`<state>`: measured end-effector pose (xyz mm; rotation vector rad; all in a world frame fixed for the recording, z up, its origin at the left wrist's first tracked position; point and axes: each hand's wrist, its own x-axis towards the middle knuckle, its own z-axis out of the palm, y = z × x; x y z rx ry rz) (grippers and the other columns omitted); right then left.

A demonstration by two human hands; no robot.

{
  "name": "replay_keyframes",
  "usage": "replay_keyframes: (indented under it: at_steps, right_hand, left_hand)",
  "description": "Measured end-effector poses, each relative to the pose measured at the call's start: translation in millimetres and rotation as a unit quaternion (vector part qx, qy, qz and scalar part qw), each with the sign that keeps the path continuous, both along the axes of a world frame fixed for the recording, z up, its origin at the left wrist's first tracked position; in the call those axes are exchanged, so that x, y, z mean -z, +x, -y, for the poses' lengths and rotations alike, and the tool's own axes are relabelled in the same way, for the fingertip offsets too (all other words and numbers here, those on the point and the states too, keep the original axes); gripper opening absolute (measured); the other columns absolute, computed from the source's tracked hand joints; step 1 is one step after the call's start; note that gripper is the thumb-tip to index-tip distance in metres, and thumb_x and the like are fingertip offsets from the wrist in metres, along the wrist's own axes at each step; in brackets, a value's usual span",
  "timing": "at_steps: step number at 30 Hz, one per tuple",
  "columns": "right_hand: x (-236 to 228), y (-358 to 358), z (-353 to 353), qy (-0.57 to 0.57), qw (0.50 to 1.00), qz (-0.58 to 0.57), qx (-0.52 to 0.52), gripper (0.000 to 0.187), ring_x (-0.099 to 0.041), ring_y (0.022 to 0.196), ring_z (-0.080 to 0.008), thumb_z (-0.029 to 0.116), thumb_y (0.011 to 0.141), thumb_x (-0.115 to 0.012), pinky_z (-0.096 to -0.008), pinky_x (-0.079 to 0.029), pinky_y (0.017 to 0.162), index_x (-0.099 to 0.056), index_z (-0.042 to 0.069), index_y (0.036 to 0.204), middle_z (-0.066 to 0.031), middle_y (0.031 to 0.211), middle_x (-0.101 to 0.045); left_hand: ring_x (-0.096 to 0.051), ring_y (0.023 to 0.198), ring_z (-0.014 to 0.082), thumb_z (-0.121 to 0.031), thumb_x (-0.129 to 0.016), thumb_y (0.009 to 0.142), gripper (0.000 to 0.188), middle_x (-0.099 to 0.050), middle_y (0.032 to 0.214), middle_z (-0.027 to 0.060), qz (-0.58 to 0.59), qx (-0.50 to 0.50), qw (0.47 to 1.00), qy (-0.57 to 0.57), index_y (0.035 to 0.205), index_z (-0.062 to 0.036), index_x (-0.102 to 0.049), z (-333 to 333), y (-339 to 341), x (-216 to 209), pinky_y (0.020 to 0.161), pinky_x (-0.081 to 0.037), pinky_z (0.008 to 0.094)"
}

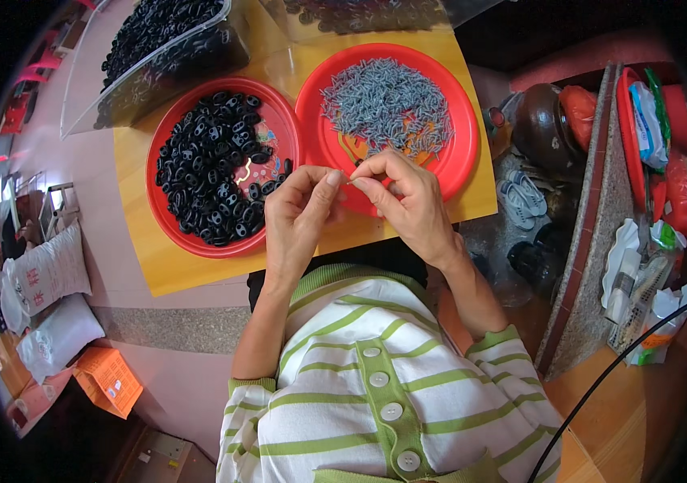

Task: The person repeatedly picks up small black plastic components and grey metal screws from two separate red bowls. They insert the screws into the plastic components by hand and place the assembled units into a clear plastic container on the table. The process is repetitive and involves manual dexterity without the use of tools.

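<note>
My left hand (303, 213) and my right hand (408, 201) meet over the near rims of two red plates, their fingertips nearly touching. Thumb and fingers are pinched together on both hands. A tiny thin piece shows at the right fingertips, too small to name; what the left fingers hold is hidden. On the left red plate (158, 211) lies a heap of small black oval pieces (208, 173) with two holes each. The right red plate (466, 133) carries a pile of small grey screws (388, 101), just beyond my right hand.
A clear plastic bin (170, 68) of more black pieces stands at the far left of the yellow table (168, 278). Another clear container (360, 18) is behind the plates. Right of the table are a brown jar (549, 129) and slippers (523, 197); an orange basket (108, 382) sits lower left.
</note>
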<state>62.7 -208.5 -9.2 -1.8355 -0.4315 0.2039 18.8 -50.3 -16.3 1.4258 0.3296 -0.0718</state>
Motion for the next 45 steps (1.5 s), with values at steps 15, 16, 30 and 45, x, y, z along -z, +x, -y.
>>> replay_keyframes:
  at_steps: [15,16,30,45]
  right_hand:
    - [-1.0,-10.5,37.3,-0.003,0.990,-0.067,0.122,0.010,-0.059,0.072,-0.0125,0.009,0.085,-0.063,-0.0262,-0.046,0.063,-0.061,0.001,0.090,-0.0068,0.083,-0.064]
    - [-2.0,-11.7,38.4,-0.003,0.990,-0.069,0.125,0.010,-0.058,0.071,-0.0126,0.009,0.085,-0.063,-0.0263,-0.046,0.063,-0.061,0.001,0.090,-0.0069,0.083,-0.064]
    - [8.6,-17.0,46.9,0.003,0.993,-0.008,0.120,0.009,-0.048,0.066,-0.0013,0.008,0.088,-0.061,-0.0167,-0.040,0.057,-0.060,-0.001,0.092,0.0015,0.081,-0.058]
    - [4.7,-23.4,40.4,0.016,0.990,-0.077,0.116,0.009,-0.049,0.068,-0.0014,0.007,0.089,-0.060,-0.0167,-0.042,0.057,-0.060,0.000,0.094,0.0009,0.085,-0.058]
  left_hand:
    - [-0.050,0.088,0.0276,-0.005,-0.068,0.070,0.023,-0.055,0.092,0.0087,0.206,0.098,0.792,0.566,0.092,-0.0054,-0.061,9.3,22.8,-5.0,0.077,-0.041,0.0389]
    - [-0.049,0.090,0.0279,-0.007,-0.069,0.069,0.024,-0.055,0.093,0.0088,0.209,0.104,0.791,0.566,0.092,-0.0056,-0.061,11.3,24.7,-5.2,0.078,-0.040,0.0392]
    - [-0.048,0.087,0.0283,-0.007,-0.071,0.065,0.026,-0.054,0.088,0.0095,0.184,0.106,0.807,0.551,0.088,-0.0034,-0.060,25.4,34.8,5.3,0.076,-0.038,0.0396]
    - [-0.058,0.081,0.0246,0.005,-0.067,0.068,0.021,-0.058,0.085,0.0097,0.171,0.111,0.912,0.356,0.085,-0.0002,-0.056,22.4,26.7,-6.4,0.073,-0.046,0.0359]
